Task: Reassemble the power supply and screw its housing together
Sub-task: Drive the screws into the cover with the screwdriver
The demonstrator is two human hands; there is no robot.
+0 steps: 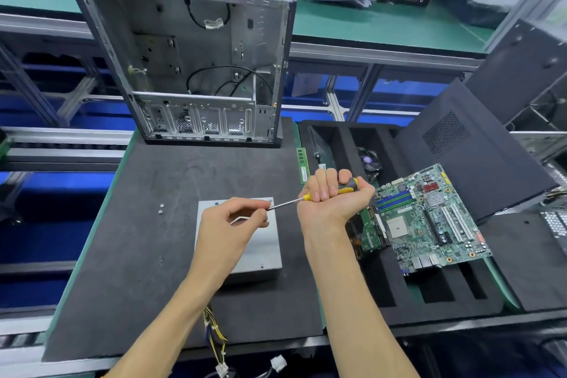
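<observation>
A silver power supply box (264, 247) lies flat on the black foam mat (147, 239), its yellow and black cables (216, 337) trailing off the near edge. My right hand (333, 196) grips the yellow and black handle of a screwdriver (325, 192), held nearly level above the box. My left hand (233, 221) hovers over the box and pinches the tip of the metal shaft; whether a screw sits there is hidden by the fingers. Two small screws (160, 209) lie loose on the mat to the left.
An open, empty computer case (196, 64) stands at the back of the mat. To the right, a green motherboard (429, 218) rests on a black slotted foam tray (395, 288), beside a RAM stick (302, 163) and a black side panel (472, 147). Stacked papers lie far back.
</observation>
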